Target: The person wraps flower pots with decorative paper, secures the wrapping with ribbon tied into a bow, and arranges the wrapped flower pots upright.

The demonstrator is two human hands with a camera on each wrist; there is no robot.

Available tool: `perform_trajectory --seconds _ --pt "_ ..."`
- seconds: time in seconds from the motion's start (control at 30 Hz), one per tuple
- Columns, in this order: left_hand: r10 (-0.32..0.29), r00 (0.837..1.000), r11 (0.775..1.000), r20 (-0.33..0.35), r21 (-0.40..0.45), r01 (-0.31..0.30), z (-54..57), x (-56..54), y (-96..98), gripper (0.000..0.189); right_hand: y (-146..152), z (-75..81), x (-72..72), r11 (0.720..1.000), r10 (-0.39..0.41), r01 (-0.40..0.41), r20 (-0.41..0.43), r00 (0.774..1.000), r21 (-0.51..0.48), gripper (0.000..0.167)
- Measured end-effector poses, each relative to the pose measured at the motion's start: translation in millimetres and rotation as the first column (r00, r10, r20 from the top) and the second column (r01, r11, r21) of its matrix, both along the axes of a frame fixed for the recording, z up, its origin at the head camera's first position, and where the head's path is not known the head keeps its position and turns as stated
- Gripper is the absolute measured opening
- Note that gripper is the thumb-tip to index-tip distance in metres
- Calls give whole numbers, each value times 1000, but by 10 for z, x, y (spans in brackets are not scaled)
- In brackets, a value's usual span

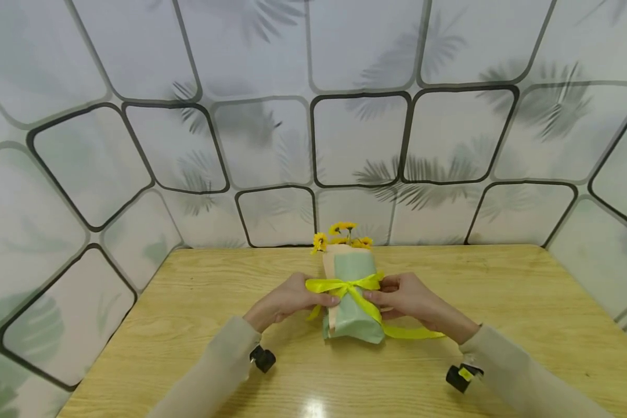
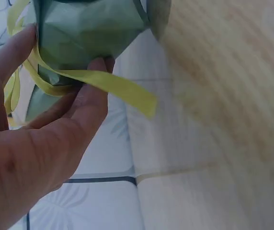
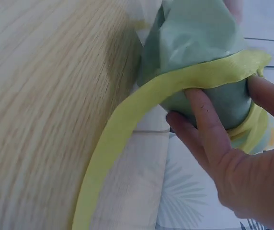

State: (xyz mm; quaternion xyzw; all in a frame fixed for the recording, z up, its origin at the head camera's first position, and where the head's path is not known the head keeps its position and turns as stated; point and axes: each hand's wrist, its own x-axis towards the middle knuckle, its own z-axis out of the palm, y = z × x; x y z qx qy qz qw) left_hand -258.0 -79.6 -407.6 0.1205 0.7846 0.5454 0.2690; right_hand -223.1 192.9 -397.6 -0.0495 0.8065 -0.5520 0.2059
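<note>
A bouquet wrapped in green and cream paper stands between both hands, its yellow flowers showing at the top. A yellow ribbon circles its middle and is tied in a bow at the front. My left hand grips the wrapped bouquet from the left, thumb on the front by the bow. From the other side my right hand holds it, thumb near the knot and fingers around the green paper. One long ribbon tail trails rightward under the right wrist; a shorter tail hangs by the left fingers.
The wooden table runs back to a wall covering with dark rounded outlines and leaf prints. Small black devices are worn at both sleeve cuffs. A light reflection lies at the table's front.
</note>
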Motion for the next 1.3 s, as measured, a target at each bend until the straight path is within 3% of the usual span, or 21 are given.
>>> perform_trajectory --seconds 0.2,0.4,0.57,0.8,0.87,1.0,1.07,1.3 --pt "4 975 991 -223 -130 -33 46 -27 12 74 -33 -68 -47 1000 -9 6 -111 994 -23 73" --pt "-27 927 988 -374 -151 -32 57 -45 8 56 -67 -113 -130 998 -14 1 -207 978 -63 73" --pt "-16 896 988 -444 -146 -54 34 -68 1 54 -132 -145 -205 998 -51 41 -273 961 -43 72" --pt "-46 883 964 -467 -252 -83 -28 6 -1 83 -182 -220 -186 999 6 4 -272 962 34 78" --pt "-88 862 966 -499 -256 -49 -52 16 1 92 -181 -245 -178 998 27 -12 -286 958 57 80" --pt "-164 787 963 -595 -269 -3 -78 22 0 100 -182 -290 -182 996 52 -26 -311 949 90 84" --pt "-191 759 959 -623 -283 10 -85 26 0 101 -185 -305 -187 994 57 -25 -317 947 105 85" --pt "-212 719 960 -661 -278 28 -91 16 23 105 -194 -313 -205 987 75 -19 -355 932 159 89"
